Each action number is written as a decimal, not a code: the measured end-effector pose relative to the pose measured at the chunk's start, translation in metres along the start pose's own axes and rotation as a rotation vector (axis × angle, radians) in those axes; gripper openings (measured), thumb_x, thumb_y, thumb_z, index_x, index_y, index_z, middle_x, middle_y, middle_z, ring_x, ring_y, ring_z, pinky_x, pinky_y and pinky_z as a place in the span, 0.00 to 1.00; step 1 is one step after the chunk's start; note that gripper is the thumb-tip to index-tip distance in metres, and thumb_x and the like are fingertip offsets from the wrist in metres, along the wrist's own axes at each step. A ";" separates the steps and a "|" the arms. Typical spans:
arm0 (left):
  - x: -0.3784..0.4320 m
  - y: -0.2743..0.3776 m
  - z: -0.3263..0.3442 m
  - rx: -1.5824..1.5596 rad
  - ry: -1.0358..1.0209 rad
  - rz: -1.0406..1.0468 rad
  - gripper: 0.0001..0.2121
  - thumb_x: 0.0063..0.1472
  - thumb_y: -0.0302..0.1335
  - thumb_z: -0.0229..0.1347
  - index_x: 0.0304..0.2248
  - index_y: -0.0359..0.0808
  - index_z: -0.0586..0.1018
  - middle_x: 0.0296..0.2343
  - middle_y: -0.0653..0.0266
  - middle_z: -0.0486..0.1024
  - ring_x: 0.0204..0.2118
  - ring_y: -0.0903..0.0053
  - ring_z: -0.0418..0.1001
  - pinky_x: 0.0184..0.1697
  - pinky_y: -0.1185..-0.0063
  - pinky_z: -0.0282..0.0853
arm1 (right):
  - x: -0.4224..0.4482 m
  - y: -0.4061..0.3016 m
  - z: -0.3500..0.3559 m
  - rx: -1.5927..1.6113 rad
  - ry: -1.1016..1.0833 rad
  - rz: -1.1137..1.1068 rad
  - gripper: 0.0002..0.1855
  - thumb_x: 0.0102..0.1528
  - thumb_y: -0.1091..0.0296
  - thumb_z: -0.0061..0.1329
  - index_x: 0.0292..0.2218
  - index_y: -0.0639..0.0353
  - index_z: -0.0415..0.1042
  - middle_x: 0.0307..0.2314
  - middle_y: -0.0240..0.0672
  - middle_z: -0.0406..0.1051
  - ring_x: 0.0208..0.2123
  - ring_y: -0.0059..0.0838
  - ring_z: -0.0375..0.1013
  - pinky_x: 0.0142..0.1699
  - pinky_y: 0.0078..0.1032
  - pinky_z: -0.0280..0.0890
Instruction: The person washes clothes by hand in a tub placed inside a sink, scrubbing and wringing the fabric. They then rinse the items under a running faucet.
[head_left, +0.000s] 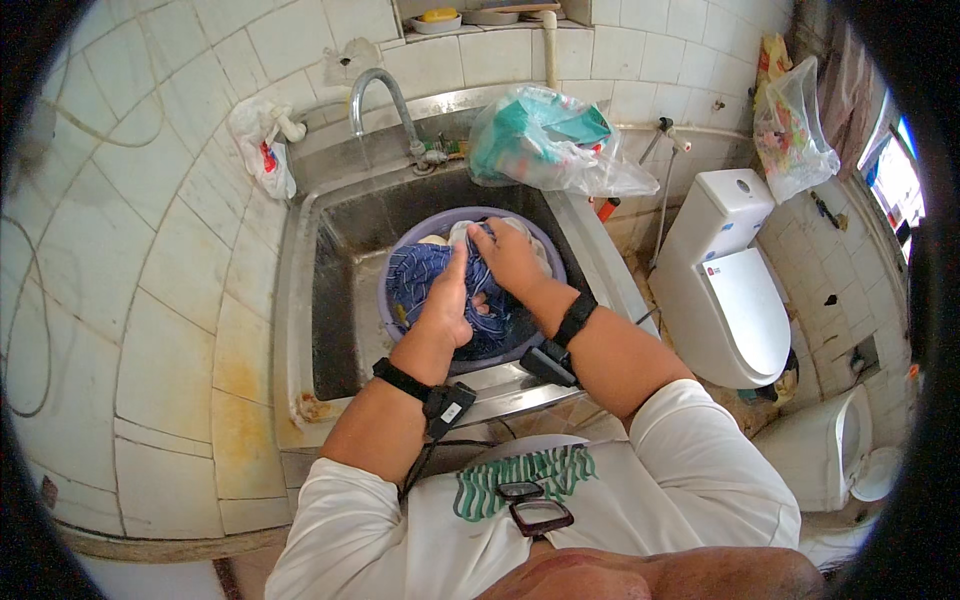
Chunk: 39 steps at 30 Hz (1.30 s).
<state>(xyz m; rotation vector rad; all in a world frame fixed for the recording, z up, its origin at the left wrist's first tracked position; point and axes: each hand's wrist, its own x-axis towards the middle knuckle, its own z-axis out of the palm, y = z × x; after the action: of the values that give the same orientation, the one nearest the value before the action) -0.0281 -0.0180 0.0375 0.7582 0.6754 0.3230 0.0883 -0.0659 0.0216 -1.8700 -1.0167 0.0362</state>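
Observation:
A round purple basin (384, 300) sits in the stainless steel sink (334, 307). It holds a wet blue patterned cloth (420, 274) and some whitish cloth (536, 240) behind it. My left hand (448, 296) is over the blue cloth, palm turned inward and fingers pointing away from me. My right hand (510, 255) is bent over the cloths at the basin's far right part, its fingertips near those of my left hand. Whether either hand grips the fabric is hidden. The curved metal faucet (382, 82) stands behind the basin, its spout over the sink's back left.
Plastic bags (547, 142) lie on the sink's back right corner. A white bag (262, 146) hangs by the left wall. To the right stand a white toilet (720, 277) and a white bin (817, 450). A niche above holds a soap dish (436, 24). Dark cables hang from both wrist straps.

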 end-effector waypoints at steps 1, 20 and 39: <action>0.000 -0.001 -0.003 0.099 -0.054 0.029 0.14 0.55 0.46 0.53 0.32 0.45 0.73 0.24 0.75 0.70 0.21 0.84 0.62 0.19 0.84 0.57 | 0.003 0.005 0.001 0.057 0.046 0.014 0.21 0.56 0.51 0.40 0.30 0.65 0.66 0.25 0.56 0.69 0.30 0.56 0.68 0.35 0.42 0.61; 0.026 -0.011 -0.015 -0.053 0.167 0.178 0.25 0.59 0.47 0.46 0.48 0.37 0.67 0.44 0.60 0.70 0.47 0.67 0.67 0.50 0.65 0.61 | -0.002 -0.003 0.011 0.003 -0.087 -0.110 0.21 0.55 0.52 0.42 0.26 0.65 0.65 0.22 0.57 0.68 0.28 0.58 0.68 0.34 0.45 0.61; 0.010 -0.010 -0.006 0.048 0.107 0.236 0.21 0.63 0.44 0.39 0.46 0.35 0.68 0.41 0.60 0.71 0.43 0.68 0.70 0.46 0.69 0.65 | -0.002 -0.002 0.005 0.002 -0.180 0.005 0.22 0.55 0.52 0.42 0.28 0.68 0.66 0.25 0.58 0.68 0.31 0.58 0.67 0.35 0.43 0.62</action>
<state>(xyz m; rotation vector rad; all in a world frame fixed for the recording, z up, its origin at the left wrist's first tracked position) -0.0246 -0.0168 0.0230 0.8736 0.6970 0.5675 0.0838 -0.0632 0.0192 -1.8929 -1.1337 0.2113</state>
